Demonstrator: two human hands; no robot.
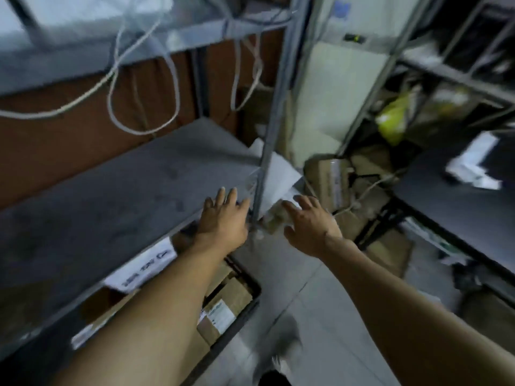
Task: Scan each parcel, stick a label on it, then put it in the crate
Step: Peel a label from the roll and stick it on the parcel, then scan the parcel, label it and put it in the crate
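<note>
Hands empty: your left hand (223,215) and right hand (309,224) reach forward, fingers spread, holding nothing. Parcels (225,310) lie in the crate (250,307) under the shelf (125,196), below your left forearm; left hand is nearer. Blur hides detail.

Dim, cool light; heavy motion blur throughout, my hands (267,218) included. Wide-angle bending at the edges; shelf (111,196) soft, detail lost.
</note>
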